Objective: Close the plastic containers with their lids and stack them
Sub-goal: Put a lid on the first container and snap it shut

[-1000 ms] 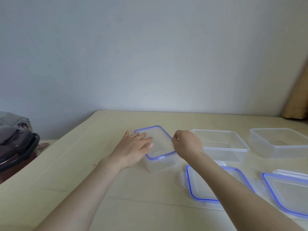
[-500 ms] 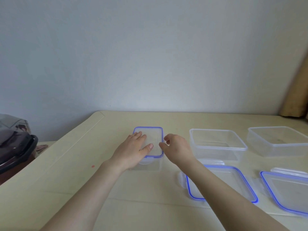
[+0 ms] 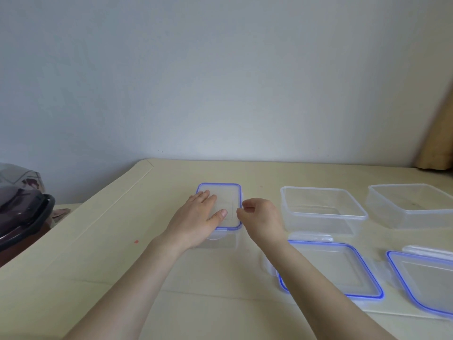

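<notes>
1. The small container [image 3: 220, 238] has its blue-rimmed lid [image 3: 224, 204] sitting square on top; whether the side clips are snapped down I cannot tell.
2. The left hand [image 3: 196, 218] lies flat and open on that lid, pressing it; the right hand [image 3: 261, 217] is loosely curled at the lid's right edge, clamped on nothing that I can see.
3. Right of the small container, two larger containers [image 3: 323, 213] [image 3: 411, 207] stand open.
4. Their lids [image 3: 338, 271] [image 3: 426, 280] lie loose on the table [image 3: 122, 241], nearer the person.
5. My guess: one of three nearly closed, no stacking begun.
</notes>
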Available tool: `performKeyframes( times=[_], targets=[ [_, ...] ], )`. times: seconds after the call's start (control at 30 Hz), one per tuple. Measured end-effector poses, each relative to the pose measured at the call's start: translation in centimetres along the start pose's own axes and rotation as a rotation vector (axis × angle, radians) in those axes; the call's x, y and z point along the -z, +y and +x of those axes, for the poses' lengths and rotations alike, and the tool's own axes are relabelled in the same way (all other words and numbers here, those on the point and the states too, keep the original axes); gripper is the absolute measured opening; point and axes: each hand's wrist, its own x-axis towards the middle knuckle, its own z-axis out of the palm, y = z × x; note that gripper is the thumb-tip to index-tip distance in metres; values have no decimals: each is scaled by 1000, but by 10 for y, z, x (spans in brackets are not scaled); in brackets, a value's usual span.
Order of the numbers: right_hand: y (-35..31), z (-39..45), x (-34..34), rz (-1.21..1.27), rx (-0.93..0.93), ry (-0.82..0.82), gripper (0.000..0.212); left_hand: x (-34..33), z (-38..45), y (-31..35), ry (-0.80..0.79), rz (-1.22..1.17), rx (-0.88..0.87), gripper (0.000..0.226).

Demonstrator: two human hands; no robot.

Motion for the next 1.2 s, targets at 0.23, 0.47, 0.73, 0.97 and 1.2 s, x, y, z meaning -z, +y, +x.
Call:
performKeyframes(
  times=[0.23,0.47,0.73,0.97,1.2],
  targets=[
    [1,2,-1,184,-109,-21,34,0,0,1,6,7,-6,64],
    [2,1,0,174,-87,-33,30,0,-1,1,16,-8,-9,63],
    [-8,5,-1,120,-46,-55,37,4,9,-8,7,-79,15,62],
    [-14,14,-9,109,-49,-61,37,7,18,-17,21,-77,30,58],
    [-13,21,-15,72,-15,-69,32,10,20,-19,25,-51,28,55]
  ],
)
